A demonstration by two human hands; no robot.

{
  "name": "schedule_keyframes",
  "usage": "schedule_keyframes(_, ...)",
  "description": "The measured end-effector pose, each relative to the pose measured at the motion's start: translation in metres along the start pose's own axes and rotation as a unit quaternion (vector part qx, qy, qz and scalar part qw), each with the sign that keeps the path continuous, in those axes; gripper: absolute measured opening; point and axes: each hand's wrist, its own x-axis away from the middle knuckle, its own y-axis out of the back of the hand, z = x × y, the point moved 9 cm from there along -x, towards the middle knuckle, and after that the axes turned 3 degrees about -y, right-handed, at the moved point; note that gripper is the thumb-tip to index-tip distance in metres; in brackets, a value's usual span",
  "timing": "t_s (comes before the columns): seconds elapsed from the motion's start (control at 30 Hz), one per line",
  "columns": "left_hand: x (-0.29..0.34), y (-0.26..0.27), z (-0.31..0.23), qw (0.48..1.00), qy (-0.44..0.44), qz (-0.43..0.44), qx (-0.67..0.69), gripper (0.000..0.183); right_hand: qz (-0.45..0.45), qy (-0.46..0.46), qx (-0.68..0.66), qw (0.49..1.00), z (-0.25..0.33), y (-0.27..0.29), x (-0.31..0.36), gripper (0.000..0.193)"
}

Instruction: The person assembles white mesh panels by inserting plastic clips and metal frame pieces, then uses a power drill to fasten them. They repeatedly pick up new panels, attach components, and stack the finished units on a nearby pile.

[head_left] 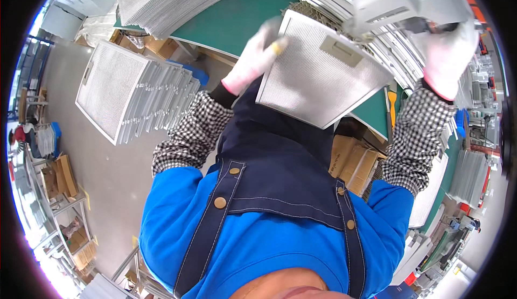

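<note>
A metal mesh filter panel [318, 67] with a pale frame and a recessed handle plate [341, 50] is tilted in front of me, over the near edge of the green table. My left hand [258, 54], in a white glove with a yellow mark, grips its upper left edge. My right hand [449, 57], gloved too, is closed on a bulky grey handheld tool [412, 3], blurred by motion. The tool's front end is close to the panel's upper right edge; whether they touch I cannot tell.
A stack of mesh panels [172, 3] lies on the green table [231, 22] at the far left. Another stack [134, 92] stands lower on the left. Long metal frame strips [390, 46] lie beyond the panel. An orange-handled tool [392, 108] and cardboard boxes [355, 164] are at the right.
</note>
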Motion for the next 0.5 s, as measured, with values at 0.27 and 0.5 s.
schedule_keyframes(0.27,0.002,0.030,0.023,0.988,0.153,-0.014,0.002,0.046,-0.049,-0.005,0.152,0.987,-0.075,0.102,-0.062,0.050)
schedule_keyframes(0.5,-0.019,0.082,-0.028,0.981,0.135,-0.139,-0.011,0.048,-0.001,-0.073,0.263,0.962,-0.266,0.160,-0.072,0.053)
